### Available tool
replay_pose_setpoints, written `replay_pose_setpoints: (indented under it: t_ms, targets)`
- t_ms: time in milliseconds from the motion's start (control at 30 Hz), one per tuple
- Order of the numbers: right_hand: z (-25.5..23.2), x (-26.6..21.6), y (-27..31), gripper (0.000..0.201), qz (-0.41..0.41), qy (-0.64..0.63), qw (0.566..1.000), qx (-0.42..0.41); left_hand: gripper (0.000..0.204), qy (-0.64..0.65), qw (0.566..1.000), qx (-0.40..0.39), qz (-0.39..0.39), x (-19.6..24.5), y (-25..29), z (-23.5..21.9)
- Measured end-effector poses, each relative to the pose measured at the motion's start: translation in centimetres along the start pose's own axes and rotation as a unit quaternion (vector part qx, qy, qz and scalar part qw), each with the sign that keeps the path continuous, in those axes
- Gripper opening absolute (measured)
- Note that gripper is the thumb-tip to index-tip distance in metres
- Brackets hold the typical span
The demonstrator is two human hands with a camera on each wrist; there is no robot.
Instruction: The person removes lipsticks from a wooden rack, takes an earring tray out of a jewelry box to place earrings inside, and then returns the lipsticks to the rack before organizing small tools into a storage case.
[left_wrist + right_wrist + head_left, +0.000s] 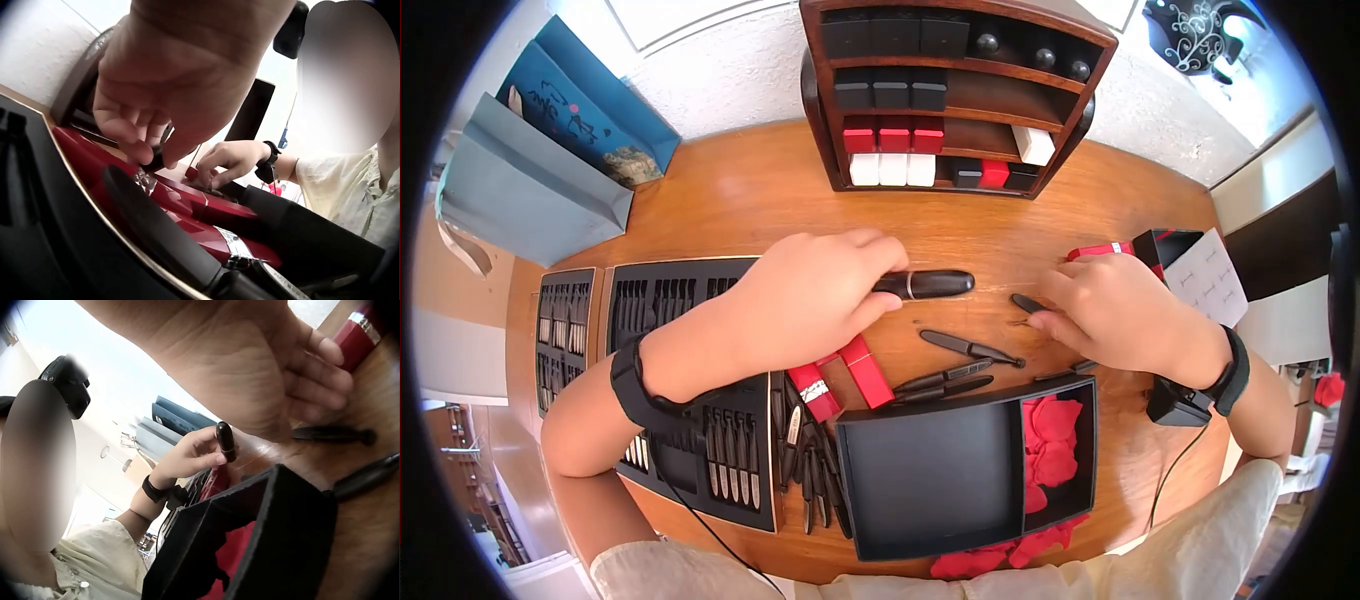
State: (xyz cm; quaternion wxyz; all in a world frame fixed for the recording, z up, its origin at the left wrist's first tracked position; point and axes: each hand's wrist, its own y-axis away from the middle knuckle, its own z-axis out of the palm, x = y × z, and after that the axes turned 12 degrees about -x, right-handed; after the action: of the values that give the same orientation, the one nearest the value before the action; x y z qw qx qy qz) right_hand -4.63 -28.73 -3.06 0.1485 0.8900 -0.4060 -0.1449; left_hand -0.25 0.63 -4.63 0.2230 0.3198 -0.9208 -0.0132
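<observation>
In the head view, my left hand (800,300) grips one end of a glossy black tube (940,284) with a thin metallic ring, held sideways above the table. My right hand (1115,310) is low over the tabletop, fingers and thumb apart, beside a small dark slim piece (1028,303). In the right wrist view its fingers (319,387) look relaxed and extended, with a slim dark piece (334,434) lying below them. Several slim black pieces (960,345) lie between the hands. Under my left wrist are red tubes with silver bands (865,372).
A black divided box (930,480) with red petals (1055,440) stands in front. Slotted black trays (680,270) of slim pieces are at left, a wooden shelf (955,95) of small boxes behind, gift bags (530,190) back left. A white card (1205,275) stands at right.
</observation>
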Motion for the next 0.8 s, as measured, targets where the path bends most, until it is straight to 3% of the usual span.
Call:
replay_pose_setpoints:
  t_ms: [67, 167, 233, 300, 567, 667, 700, 767, 800]
  targets:
    - [-0.4, -0.6, -0.4, 0.032, -0.036, -0.027, 0.995, 0.094, 0.023, -0.022, 0.998, 0.024, 0.056, 0.7, -0.1, 0.2]
    - [-0.7, -1.9, -0.6, 0.035, -0.07, -0.098, 0.984, 0.128, 0.023, -0.065, 0.996, 0.004, 0.066, 1.9, -0.3, 0.5]
    - [-0.8, -2.7, -0.7, 0.034, -0.078, -0.11, 0.981, 0.138, 0.024, -0.07, 0.993, 0.019, 0.089, 2.1, -0.6, 0.6]
    - [-1.1, -3.3, -0.5, 0.024, -0.041, -0.079, 0.992, 0.093, 0.023, -0.071, 0.993, 0.023, 0.092, 2.2, -0.8, 0.5]
    - [-0.8, -2.3, -0.8, 0.022, -0.032, 0.005, 0.988, 0.152, 0.019, -0.096, 0.994, 0.05, 0.012, -0.9, 0.7, -2.1]
    - [-0.9, -1.7, -0.6, 0.022, -0.018, 0.018, 0.992, 0.123, 0.024, -0.073, 0.992, -0.099, 0.011, -2.0, 2.0, -4.3]
    - [-0.9, -1.5, -0.6, 0.022, -0.019, 0.018, 0.992, 0.122, 0.024, -0.073, 0.992, -0.099, 0.01, -2.1, 2.1, -4.6]
    - [-0.7, -1.0, -0.7, 0.022, -0.034, 0.013, 0.995, 0.088, 0.031, -0.032, 0.979, -0.199, -0.006, -2.3, 2.3, -5.1]
    - [-0.5, -0.8, -0.9, 0.022, -0.033, 0.014, 0.995, 0.089, 0.031, -0.033, 0.98, -0.198, -0.004, -2.4, 2.4, -5.0]
